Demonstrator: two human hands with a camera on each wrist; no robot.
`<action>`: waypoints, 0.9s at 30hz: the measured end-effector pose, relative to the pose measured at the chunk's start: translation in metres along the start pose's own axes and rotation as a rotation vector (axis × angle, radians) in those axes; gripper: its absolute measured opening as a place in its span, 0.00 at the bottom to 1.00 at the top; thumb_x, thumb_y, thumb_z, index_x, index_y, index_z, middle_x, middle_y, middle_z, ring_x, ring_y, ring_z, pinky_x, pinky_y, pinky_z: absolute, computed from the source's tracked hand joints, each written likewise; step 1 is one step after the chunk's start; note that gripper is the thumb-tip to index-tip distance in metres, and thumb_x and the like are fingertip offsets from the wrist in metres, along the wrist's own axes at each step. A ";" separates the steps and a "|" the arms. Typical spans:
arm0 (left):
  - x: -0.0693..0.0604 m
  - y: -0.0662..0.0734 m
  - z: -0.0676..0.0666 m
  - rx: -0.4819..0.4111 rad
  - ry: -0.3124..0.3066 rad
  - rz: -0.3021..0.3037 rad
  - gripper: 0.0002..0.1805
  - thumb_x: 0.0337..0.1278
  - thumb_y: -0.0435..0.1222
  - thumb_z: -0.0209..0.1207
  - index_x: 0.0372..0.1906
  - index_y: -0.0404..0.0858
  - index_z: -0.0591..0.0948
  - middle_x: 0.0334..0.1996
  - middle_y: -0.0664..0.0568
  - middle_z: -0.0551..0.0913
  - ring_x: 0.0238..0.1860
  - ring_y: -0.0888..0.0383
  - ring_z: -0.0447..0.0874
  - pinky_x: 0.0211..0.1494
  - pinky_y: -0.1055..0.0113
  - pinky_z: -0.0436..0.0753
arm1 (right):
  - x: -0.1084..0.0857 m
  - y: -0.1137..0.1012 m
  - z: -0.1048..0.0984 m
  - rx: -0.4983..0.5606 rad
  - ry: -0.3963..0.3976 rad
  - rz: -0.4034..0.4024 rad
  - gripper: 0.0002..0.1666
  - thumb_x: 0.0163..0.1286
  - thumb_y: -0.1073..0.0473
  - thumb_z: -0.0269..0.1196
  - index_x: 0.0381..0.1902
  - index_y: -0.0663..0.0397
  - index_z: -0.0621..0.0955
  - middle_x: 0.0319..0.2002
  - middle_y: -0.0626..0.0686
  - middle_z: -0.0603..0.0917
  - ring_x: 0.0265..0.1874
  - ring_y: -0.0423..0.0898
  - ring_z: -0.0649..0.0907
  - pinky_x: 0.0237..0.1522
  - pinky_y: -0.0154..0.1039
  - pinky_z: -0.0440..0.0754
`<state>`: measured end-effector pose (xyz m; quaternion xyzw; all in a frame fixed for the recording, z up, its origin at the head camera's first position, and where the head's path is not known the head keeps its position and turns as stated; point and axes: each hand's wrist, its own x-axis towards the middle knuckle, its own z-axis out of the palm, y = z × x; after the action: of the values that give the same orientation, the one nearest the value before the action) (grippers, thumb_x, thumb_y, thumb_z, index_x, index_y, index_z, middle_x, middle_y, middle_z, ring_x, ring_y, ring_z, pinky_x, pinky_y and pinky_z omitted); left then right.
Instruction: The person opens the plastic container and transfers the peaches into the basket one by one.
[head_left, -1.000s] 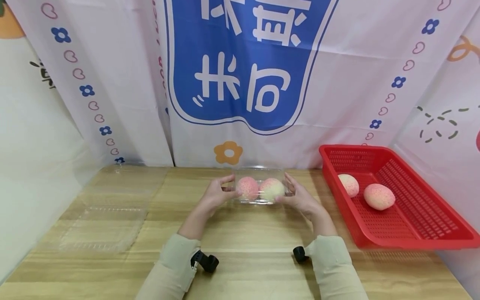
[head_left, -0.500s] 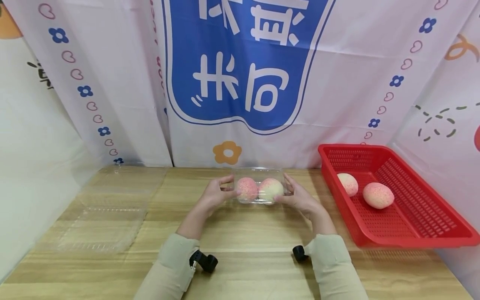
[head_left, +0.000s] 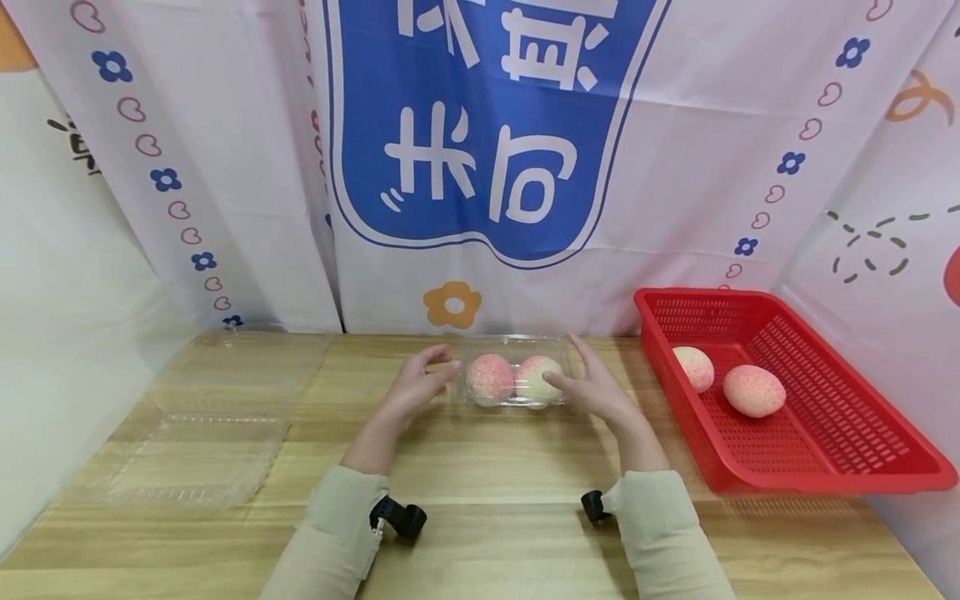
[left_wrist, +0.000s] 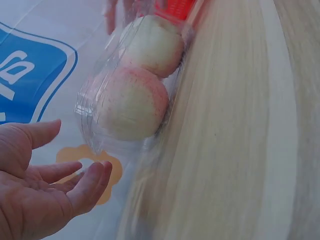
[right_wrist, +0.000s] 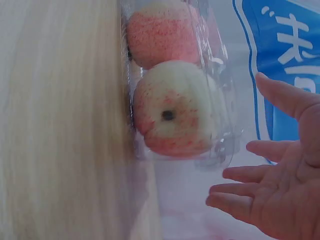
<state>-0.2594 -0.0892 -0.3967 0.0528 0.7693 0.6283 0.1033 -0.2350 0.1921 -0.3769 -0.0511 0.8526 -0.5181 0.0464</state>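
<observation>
A clear plastic clamshell box (head_left: 517, 346) stands at the back of the table with two peaches in it. One peach (head_left: 491, 380) is mostly pink; the other peach (head_left: 537, 381) is paler, and its dark stem end (right_wrist: 168, 115) shows in the right wrist view. Left of the box my left hand (head_left: 416, 385) is apart from it, fingers loosely spread. My right hand (head_left: 600, 392) is beside the box's right end, fingers extended; in the right wrist view a gap separates it from the plastic. Neither hand holds anything.
A red plastic basket (head_left: 840, 483) on the right contains a peach (head_left: 754, 391) and another peach (head_left: 695, 369). On the left lies an opened clear plastic box (head_left: 198, 458). A printed cloth (head_left: 390, 292) hangs behind the wooden table (head_left: 480, 517).
Both hands held the box's ends earlier. Now they have let go, the left drawing away to the left and the right loosening. The box stays in place.
</observation>
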 end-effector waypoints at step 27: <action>0.002 -0.006 -0.002 -0.046 -0.101 -0.062 0.22 0.74 0.27 0.47 0.68 0.24 0.66 0.38 0.47 0.81 0.31 0.63 0.81 0.36 0.75 0.82 | 0.026 -0.048 0.056 -0.682 -0.135 -0.475 0.38 0.66 0.46 0.68 0.69 0.56 0.72 0.72 0.60 0.70 0.74 0.63 0.64 0.74 0.58 0.61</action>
<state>-0.2612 -0.0919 -0.4028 0.0582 0.7497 0.6389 0.1625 -0.2516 0.1176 -0.3604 -0.2923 0.9349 -0.1978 -0.0381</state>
